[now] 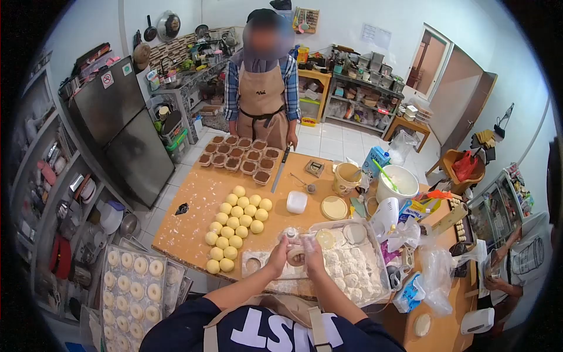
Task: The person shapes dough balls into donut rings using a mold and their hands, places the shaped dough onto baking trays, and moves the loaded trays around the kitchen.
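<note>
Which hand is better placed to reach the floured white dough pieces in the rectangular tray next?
Probably the right hand, beside the rectangular tray of floured white dough pieces; the left hand is farther away, toward the round yellow dough balls. Both hold a pale dough ring.

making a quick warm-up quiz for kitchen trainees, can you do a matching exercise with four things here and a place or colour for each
1. Long knife
2. Green spatula
3. Dough balls
4. Refrigerator

A. Pale yellow, grouped on the table
B. Dark grey, near the wall shelves
C. Beside the brown-filled cups
D. In the white bowl

Pairs: 1-C, 2-D, 3-A, 4-B
</note>
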Demonstrator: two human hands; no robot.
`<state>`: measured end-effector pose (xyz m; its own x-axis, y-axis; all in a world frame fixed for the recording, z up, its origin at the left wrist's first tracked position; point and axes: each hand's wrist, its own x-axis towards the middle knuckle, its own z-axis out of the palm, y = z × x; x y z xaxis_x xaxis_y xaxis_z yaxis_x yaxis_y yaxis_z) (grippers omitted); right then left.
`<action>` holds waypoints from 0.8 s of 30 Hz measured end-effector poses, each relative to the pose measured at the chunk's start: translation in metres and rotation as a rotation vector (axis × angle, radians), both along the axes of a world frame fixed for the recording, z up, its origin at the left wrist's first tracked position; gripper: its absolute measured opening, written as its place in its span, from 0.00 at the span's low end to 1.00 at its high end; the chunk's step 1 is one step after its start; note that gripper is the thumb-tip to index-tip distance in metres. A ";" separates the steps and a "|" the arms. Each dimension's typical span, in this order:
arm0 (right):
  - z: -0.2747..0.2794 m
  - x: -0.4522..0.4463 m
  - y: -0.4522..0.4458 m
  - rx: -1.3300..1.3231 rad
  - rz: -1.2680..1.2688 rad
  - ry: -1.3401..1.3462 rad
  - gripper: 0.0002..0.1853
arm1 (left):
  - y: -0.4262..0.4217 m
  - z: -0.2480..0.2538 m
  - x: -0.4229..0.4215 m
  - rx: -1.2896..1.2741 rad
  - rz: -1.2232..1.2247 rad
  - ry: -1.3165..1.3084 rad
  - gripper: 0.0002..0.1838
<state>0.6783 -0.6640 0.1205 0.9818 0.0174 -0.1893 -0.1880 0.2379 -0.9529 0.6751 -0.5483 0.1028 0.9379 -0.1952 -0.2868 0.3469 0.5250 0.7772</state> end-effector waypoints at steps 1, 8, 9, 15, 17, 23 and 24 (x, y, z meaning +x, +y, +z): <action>0.000 -0.002 0.001 0.155 -0.113 0.013 0.13 | -0.004 0.007 -0.004 -0.117 0.067 0.015 0.29; 0.012 -0.004 0.003 0.088 -0.018 -0.059 0.11 | 0.000 -0.031 0.010 0.133 -0.016 -0.016 0.28; 0.008 -0.001 0.002 0.115 -0.034 -0.056 0.11 | -0.006 -0.029 0.005 0.083 0.066 -0.020 0.28; 0.006 0.002 -0.006 0.007 0.177 0.043 0.12 | 0.000 -0.011 0.008 0.085 0.020 0.096 0.26; 0.007 0.005 -0.010 -0.076 0.265 0.050 0.13 | 0.003 -0.018 0.012 0.188 -0.049 0.079 0.26; 0.006 0.004 -0.004 0.017 0.062 -0.051 0.17 | -0.017 0.001 0.001 -0.038 0.191 0.130 0.27; 0.009 0.003 -0.007 -0.123 0.162 -0.105 0.16 | -0.009 -0.015 0.004 0.101 0.094 0.076 0.27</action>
<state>0.6818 -0.6712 0.1292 0.9824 0.1594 -0.0969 -0.1128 0.0938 -0.9892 0.6793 -0.5576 0.0875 0.9254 -0.0738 -0.3718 0.3600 0.4781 0.8012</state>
